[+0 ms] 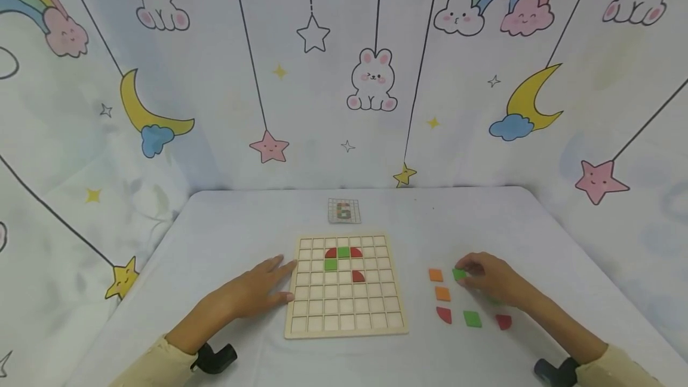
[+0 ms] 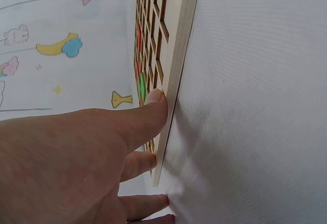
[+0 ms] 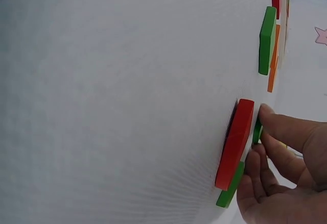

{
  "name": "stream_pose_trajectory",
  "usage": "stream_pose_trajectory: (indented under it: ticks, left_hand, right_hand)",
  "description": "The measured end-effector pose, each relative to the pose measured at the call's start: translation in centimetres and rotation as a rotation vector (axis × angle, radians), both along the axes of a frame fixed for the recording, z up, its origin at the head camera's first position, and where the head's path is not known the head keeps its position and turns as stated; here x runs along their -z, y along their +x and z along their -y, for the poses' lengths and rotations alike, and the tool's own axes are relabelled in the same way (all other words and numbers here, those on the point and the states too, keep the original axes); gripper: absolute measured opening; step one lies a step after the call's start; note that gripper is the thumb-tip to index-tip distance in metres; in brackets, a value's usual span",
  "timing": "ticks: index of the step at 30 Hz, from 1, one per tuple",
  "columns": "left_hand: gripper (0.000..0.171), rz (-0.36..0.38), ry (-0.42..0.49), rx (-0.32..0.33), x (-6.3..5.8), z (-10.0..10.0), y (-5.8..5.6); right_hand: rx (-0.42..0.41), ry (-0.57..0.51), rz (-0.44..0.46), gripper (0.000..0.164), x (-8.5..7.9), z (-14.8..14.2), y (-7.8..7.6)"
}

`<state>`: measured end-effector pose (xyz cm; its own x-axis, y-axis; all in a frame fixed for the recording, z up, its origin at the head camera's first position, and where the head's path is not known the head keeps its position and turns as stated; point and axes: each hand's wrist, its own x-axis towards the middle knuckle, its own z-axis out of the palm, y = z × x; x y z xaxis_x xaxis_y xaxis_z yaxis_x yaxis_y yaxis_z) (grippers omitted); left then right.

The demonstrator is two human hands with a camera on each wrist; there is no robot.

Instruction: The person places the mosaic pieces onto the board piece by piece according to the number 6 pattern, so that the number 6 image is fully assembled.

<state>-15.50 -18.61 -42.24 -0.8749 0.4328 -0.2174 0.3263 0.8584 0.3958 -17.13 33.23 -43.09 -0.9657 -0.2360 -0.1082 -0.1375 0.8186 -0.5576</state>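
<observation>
My left hand lies at the left edge of a wooden grid board, its thumb and fingertips touching the frame with straight fingers. In the board's cells sit green squares and red quarter-round tiles. On the right, my right hand pinches a green square tile between thumb and fingers, close over the table. Below that hand lie a red quarter-round tile and another green tile, the latter partly hidden by the hand in the head view.
Two orange squares, a red quarter-round and a green square lie between board and right hand. Behind the board is a small card with a coloured figure on a grid. A patterned cloth backdrop rises behind the table.
</observation>
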Motion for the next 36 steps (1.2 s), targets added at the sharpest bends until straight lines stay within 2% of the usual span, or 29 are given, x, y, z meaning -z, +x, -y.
stream_pose_trajectory:
  ticks: [11,15,23,28,36]
  left_hand:
    - [0.076,0.0,0.011,0.001,-0.2,0.0,0.0]
    - [0.076,0.007,0.006,-0.007,-0.1,0.0,-0.1]
    - [0.076,0.011,0.015,-0.014,0.0,-0.1,0.0]
    - [0.075,0.023,-0.001,-0.029,0.0,-0.1,0.1]
    - [0.075,0.014,0.009,-0.017,-0.2,-0.1,0.1]
  right_hand:
    - [-0.016,-0.022,-0.082,0.026,0.0,1.4,-0.2]
    - [-0.021,-0.051,-0.062,0.026,-0.4,3.1,-0.7]
    - [-0.066,-0.068,-0.06,0.022,-1.5,8.3,-2.1]
    - [-0.097,-0.058,-0.079,0.02,-1.3,12.1,-2.8]
    - [-0.152,-0.126,-0.059,0.015,-1.3,17.4,-2.9]
